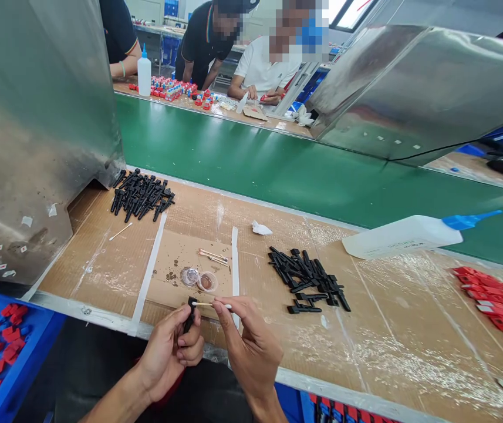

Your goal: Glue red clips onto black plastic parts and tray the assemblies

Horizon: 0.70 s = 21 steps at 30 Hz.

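My left hand (171,342) is closed around a small black plastic part (191,311), its blocky end facing up. Between the thumb and fingers of my right hand (251,341) is a cotton swab (203,304), one tip touching that end. Just beyond my hands, a small clear cup (208,281) with brownish contents stands beside a clear lid (189,276) on a spotted cardboard sheet (169,252). Several used swabs (213,257) lie behind them. Black parts like the held one form a left pile (141,195) and a right pile (306,276).
A white bottle with a blue nozzle (405,236) lies tilted at the right, near red parts (493,302). A single swab (120,231) lies left. Metal housings (35,129) flank a green belt (242,167). A blue bin (35,335) holds red pieces. People work across the belt.
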Motion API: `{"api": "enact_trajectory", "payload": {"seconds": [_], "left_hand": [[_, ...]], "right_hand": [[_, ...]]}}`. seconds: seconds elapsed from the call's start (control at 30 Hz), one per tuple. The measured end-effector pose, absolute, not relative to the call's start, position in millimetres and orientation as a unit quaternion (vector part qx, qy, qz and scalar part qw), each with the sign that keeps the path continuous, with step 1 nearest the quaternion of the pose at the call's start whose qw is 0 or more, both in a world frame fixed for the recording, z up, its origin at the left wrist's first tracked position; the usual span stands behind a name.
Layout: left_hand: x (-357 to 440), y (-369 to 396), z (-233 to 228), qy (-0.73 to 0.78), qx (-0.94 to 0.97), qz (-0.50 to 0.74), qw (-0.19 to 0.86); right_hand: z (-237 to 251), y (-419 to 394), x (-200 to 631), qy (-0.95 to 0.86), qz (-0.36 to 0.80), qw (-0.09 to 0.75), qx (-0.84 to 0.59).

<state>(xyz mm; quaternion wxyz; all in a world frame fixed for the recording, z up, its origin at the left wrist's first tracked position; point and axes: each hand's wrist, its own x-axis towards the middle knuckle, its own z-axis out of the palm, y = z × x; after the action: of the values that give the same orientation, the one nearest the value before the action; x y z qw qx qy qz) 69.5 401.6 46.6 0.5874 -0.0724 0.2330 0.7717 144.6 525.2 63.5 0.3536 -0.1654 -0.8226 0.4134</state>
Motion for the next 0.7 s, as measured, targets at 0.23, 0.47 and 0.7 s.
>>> {"api": "enact_trajectory", "payload": {"seconds": [0.23, 0.47, 0.7], "left_hand": [[71.0, 401.9, 48.8, 0.245, -0.074, 0.773, 0.58], [72.3, 401.8, 46.6, 0.252, -0.067, 0.774, 0.577], [71.9, 403.1, 47.9, 0.259, -0.061, 0.774, 0.575]], "right_hand": [[66.0, 524.5, 142.2, -0.828, 0.391, 0.375, -0.143], [68.9, 522.5, 142.9, -0.847, 0.334, 0.398, -0.114], [72.3, 520.3, 146.2, -0.862, 0.286, 0.409, -0.085]]}}
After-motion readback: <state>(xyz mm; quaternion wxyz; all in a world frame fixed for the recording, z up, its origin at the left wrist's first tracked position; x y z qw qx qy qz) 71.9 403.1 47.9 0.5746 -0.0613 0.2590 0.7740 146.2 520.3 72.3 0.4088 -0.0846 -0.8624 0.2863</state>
